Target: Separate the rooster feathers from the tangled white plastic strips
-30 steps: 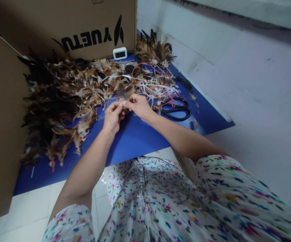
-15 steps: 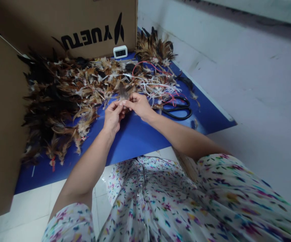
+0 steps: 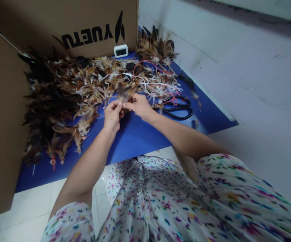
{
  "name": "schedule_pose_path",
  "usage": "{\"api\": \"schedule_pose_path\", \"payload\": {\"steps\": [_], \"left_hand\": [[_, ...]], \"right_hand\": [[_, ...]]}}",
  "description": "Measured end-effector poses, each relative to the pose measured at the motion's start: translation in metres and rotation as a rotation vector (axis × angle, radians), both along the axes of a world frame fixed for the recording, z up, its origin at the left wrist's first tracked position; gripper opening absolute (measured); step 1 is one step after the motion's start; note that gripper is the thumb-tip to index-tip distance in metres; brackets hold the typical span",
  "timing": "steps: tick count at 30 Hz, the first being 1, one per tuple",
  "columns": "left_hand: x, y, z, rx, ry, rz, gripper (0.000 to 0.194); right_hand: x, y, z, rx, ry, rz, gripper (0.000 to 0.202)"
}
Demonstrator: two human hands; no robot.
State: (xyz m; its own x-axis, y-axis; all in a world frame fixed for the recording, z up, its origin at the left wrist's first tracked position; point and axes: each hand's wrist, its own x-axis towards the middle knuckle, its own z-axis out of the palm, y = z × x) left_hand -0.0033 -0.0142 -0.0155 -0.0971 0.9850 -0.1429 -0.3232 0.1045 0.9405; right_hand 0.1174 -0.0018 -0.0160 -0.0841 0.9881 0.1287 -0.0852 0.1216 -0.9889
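Observation:
My left hand [image 3: 113, 116] and my right hand [image 3: 139, 106] meet over the blue table top. Between their fingertips is a small tuft of feathers [image 3: 122, 93], dark and brown at the tips with pale fluff at the base. My left thumb and forefinger pinch the base; my right fingers are closed on its right side. Just beyond the hands spreads a large heap of brown and black feathers [image 3: 85, 84]. Close to my right hand lie tangled white and pink strings [image 3: 158, 85] and scissors with black handles [image 3: 178, 109], their blades hidden.
A small white digital clock [image 3: 121, 51] stands before a cardboard box [image 3: 92, 20] at the back. Another cardboard panel [image 3: 1, 117] rises on the left. A separate feather bunch [image 3: 157, 45] lies at the back right, by the pale wall [image 3: 236, 84]. The blue table [image 3: 135, 137] ends near my body.
The tuft between my fingers shows wider, with more brown feathers fanned to the right. My hands have hardly moved, and the view has shifted slightly.

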Motion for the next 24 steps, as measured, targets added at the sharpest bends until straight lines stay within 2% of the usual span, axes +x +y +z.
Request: {"api": "schedule_pose_path", "payload": {"steps": [16,24], "left_hand": [[0.0004,0.0007,-0.0004,0.011,0.046,-0.003,0.014],[0.0,0.0004,-0.0012,0.05,0.043,-0.036,0.022]], "right_hand": [[-0.0005,-0.0003,-0.0009,0.036,-0.005,-0.013,0.011],[0.0008,-0.0004,0.003,-0.014,-0.008,-0.048,0.01]]}}
